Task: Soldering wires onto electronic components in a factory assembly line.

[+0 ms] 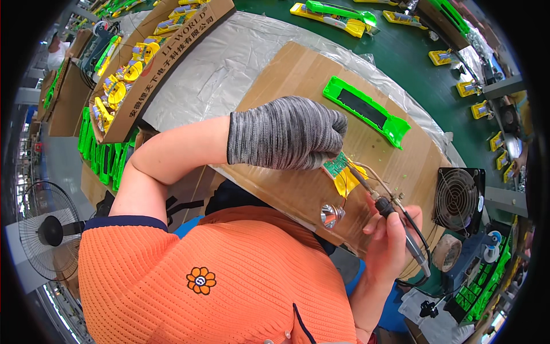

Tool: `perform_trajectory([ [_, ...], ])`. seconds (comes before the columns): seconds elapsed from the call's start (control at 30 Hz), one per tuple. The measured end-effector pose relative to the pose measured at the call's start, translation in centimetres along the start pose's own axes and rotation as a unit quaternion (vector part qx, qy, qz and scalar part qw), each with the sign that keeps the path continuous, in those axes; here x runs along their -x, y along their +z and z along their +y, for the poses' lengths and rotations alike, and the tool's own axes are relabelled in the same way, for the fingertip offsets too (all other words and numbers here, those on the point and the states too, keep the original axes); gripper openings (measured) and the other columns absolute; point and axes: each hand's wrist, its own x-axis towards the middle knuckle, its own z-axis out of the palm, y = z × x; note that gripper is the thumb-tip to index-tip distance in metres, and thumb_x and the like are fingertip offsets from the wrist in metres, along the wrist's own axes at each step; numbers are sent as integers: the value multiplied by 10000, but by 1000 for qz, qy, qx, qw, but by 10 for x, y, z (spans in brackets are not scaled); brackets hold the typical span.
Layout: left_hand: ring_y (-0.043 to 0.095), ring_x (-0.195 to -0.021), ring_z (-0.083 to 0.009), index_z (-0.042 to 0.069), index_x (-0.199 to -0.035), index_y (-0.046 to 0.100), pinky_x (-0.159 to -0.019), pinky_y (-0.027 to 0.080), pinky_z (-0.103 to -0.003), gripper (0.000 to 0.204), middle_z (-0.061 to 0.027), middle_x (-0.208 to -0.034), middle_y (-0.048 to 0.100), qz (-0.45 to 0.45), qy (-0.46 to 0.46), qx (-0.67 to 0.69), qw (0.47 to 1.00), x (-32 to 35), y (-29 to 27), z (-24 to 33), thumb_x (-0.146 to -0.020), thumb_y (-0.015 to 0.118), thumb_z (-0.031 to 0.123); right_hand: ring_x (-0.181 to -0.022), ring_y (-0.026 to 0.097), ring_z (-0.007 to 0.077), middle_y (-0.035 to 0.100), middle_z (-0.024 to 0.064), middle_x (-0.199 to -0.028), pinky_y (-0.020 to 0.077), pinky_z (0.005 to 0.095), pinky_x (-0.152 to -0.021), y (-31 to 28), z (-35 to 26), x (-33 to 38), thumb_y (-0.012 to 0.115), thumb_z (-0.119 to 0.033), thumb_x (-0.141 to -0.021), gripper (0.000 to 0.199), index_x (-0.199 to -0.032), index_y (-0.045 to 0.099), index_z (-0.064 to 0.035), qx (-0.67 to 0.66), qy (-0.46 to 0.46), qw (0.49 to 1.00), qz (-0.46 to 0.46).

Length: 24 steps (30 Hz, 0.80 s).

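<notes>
My left hand [289, 135], in a grey knit glove, is closed around a small green circuit board [336, 164] with a yellow plastic part [349, 180] hanging under it. A silver reflector cup [331, 216] dangles below on wires. My bare right hand [392, 241] grips a soldering iron [395, 215] by its black handle, with the tip touching the board's edge. Both hands work above a cardboard sheet [298, 74] on the bench.
A green plastic housing [366, 110] lies on the cardboard. A small black fan [457, 198] stands at the right. Cardboard boxes of yellow and green parts [123, 74] sit at the left, more yellow parts [338, 14] on the green belt, and a floor fan [48, 229].
</notes>
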Motion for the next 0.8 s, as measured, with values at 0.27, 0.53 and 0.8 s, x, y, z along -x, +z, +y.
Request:
perform_trajectory([
  [0.27, 638, -803, -307, 77, -925, 646, -685, 532, -396, 149, -99, -954, 604, -48, 2, -24, 999, -3, -6, -3, -819, 690, 172, -520, 516, 150, 428, 10, -536, 379, 578, -1066, -28, -6, 5, 553, -110, -917, 108, -952, 458, -71, -77, -53, 994, 55],
  [0.53, 622, -940, -341, 63, -1042, 669, -847, 507, -396, 172, -156, -1045, 607, -2, 20, 29, 999, -41, -13, -43, -900, 627, 152, -597, 514, 134, 358, -17, -564, 398, 488, -1046, -56, -10, 16, 509, -144, -961, 89, -924, 440, -102, -111, -83, 986, 94],
  [0.8, 630, -896, -329, 97, -1085, 642, -795, 512, -416, 266, -112, -925, 641, -108, 69, -68, 989, -81, 19, 42, -844, 665, 205, -576, 509, 133, 384, -13, -563, 395, 489, -1050, -55, -13, 11, 509, -146, -962, 86, -920, 460, -88, -94, -111, 984, 106],
])
